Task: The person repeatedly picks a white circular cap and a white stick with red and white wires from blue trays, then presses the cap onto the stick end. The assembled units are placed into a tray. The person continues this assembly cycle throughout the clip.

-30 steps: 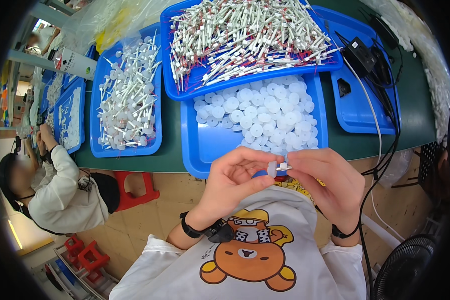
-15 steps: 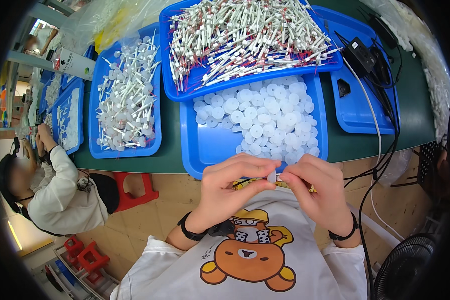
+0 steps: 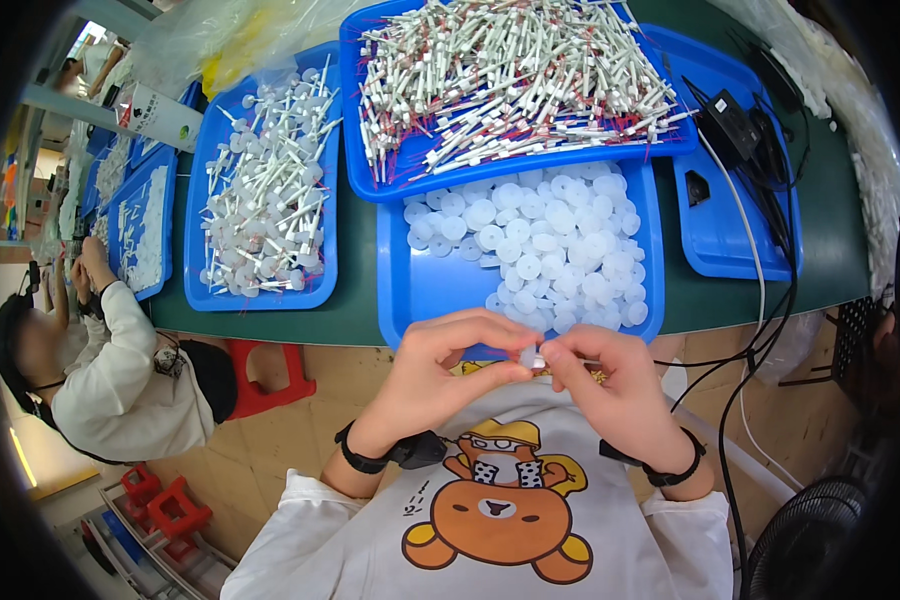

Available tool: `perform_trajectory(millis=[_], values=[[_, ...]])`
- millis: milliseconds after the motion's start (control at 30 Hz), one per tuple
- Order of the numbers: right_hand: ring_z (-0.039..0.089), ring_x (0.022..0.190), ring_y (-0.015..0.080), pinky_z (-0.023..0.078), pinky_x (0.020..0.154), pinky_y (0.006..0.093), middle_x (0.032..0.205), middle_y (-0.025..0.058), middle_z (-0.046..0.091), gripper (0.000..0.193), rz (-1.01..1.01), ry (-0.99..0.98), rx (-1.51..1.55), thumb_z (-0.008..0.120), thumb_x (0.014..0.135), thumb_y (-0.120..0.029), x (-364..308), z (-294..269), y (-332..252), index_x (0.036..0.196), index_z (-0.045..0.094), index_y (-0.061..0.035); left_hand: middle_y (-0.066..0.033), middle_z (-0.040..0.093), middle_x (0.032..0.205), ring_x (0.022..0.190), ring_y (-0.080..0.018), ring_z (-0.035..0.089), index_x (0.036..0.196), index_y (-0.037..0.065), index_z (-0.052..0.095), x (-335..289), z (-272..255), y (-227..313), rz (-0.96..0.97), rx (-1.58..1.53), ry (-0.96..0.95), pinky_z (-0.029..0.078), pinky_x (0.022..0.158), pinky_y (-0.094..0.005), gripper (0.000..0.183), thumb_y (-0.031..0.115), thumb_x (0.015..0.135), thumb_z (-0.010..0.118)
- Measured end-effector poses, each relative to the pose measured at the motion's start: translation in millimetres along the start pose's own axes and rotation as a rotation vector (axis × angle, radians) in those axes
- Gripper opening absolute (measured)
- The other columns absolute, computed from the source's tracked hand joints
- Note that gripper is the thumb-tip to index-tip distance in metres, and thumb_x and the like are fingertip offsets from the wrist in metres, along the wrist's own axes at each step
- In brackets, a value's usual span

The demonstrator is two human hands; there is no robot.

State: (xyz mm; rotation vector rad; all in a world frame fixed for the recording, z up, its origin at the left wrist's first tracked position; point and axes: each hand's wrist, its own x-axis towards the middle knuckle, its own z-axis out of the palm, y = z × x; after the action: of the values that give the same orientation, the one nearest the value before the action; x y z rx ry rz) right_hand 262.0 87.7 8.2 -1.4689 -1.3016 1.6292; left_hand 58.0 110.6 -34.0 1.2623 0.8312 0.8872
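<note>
My left hand [image 3: 440,372] pinches a translucent white disc [image 3: 528,355] between thumb and fingertips, in front of my shirt. From the other side, my right hand [image 3: 610,378] grips a thin white stick [image 3: 539,362], its end against the disc. Fingers hide most of both pieces, so how deep the stick sits cannot be told. Just beyond my hands is a blue tray [image 3: 430,285] with a heap of similar discs [image 3: 560,240]. A second blue tray [image 3: 353,110], overlapping its far side, holds many white sticks with red wires [image 3: 520,80].
On the left, a blue tray [image 3: 260,302] carries sticks fitted with discs [image 3: 265,190]. A blue tray at right [image 3: 710,245] has a black adapter [image 3: 730,125] and cables. A seated co-worker [image 3: 135,375], a red stool [image 3: 280,380] and a black fan [image 3: 815,535] are around.
Both hands have shifted slightly left, still pinching the pieces together. The right fingers have changed their grip, and more of the white stick's end shows now. The view has shifted slightly.
</note>
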Motion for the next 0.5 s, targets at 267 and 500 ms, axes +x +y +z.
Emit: perform_trajectory(millis=[267,500], values=[[0.056,0.08,0.0125,0.045,0.08,0.0259,0.083,0.0044,0.061,0.022,-0.372,0.265,-0.387,0.063,0.09,0.0,6.4,-18.0,-22.2,0.112,0.064,0.0001,-0.0139,0.059,0.129,0.111,-0.021,0.06,0.126,0.001,0.06,-8.0,-80.5,28.6,0.233,0.384,0.815,0.049,0.097,-0.0358,0.044,-0.007,0.084,0.07],[0.061,0.073,0.0206,0.042,0.077,0.0306,0.078,0.0074,0.066,0.007,-0.431,0.4,-0.603,0.067,0.086,-0.007,18.0,-37.3,-36.9,0.091,0.067,-0.0016,-0.0104,0.063,0.119,0.11,-0.029,0.057,0.119,0.01,0.065,-6.5,-68.5,45.9,0.304,1.444,0.459,0.041,0.096,-0.0414,0.043,0.013,0.078,0.078]])
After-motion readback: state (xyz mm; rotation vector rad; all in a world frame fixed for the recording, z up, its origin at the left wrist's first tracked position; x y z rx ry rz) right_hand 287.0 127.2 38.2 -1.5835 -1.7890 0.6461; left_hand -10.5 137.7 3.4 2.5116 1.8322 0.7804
